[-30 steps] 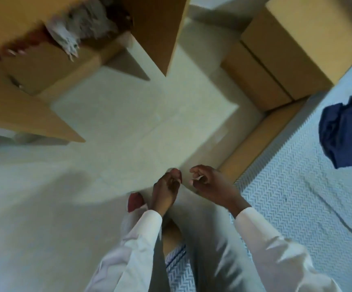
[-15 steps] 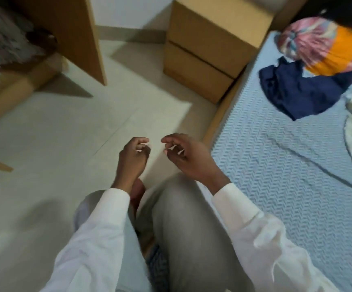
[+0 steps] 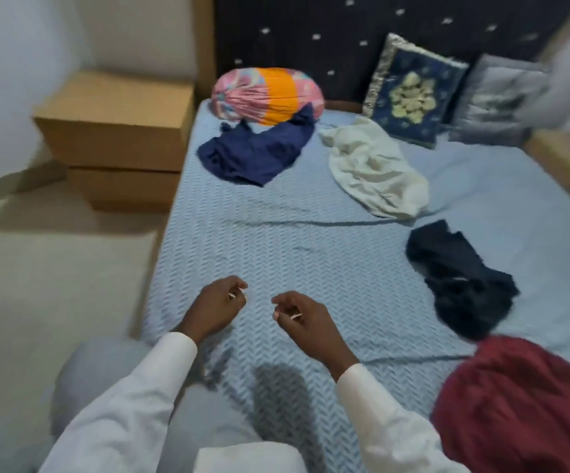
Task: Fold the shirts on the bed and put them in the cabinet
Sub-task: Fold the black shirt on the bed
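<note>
Several crumpled shirts lie on the blue bed [image 3: 310, 254]: a navy shirt [image 3: 256, 151] at the far left, a white shirt [image 3: 375, 169] beside it, a black shirt [image 3: 457, 278] at the right, and a maroon shirt [image 3: 522, 404] at the near right corner. My left hand [image 3: 217, 307] and my right hand [image 3: 302, 317] hover over the near part of the bed, fingers loosely curled, holding nothing. Neither touches a shirt. The cabinet is out of view.
A wooden nightstand [image 3: 116, 138] stands left of the bed on the pale floor [image 3: 54, 285]. A pink-and-orange bolster [image 3: 266, 93] and two cushions [image 3: 413, 93] lean against the dark headboard [image 3: 328, 35]. A wooden bed edge [image 3: 566, 162] runs along the right.
My view has swung right from the open cabinet and floor to the bed. Both empty hands moved with it and are now over the mattress, slightly further apart.
</note>
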### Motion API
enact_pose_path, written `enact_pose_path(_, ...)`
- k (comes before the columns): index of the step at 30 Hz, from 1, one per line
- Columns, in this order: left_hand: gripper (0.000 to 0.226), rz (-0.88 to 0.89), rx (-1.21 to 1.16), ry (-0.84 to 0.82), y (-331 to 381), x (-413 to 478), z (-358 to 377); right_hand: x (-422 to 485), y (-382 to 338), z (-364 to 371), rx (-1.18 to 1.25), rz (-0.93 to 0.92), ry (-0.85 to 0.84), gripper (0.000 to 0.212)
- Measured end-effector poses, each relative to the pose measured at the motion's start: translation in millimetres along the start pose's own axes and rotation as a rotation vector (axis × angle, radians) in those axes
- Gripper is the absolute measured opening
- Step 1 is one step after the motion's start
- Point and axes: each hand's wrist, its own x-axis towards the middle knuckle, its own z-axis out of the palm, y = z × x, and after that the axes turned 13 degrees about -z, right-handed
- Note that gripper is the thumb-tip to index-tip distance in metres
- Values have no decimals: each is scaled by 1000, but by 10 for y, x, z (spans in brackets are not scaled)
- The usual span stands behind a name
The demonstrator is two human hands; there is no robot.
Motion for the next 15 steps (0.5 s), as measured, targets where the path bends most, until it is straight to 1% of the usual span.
enact_pose_path(3,33,87,162,-173,312,160,601,-384,366,-428,-12,140,98,23)
enact_pose_path(6,50,161,323,-254,552,264,1012,-621,659,-759,-44,257,163,31)
enact_pose_path(9,64,198,508,-286,750,320,1251,-714,972,-1076,-107,349,200,39)
enact_pose_path(11,63,192,658,-298,829,330,1341,-734,1216,-1298,-163,410,235,43)
enact_pose_path(13,61,200,811,-269,835,324,1388,-709,1435,-1510,-294,483,315,47)
enact_pose_path(15,61,206,876,-236,816,330,1439,-672,1571,-1738,-436,599,434,49)
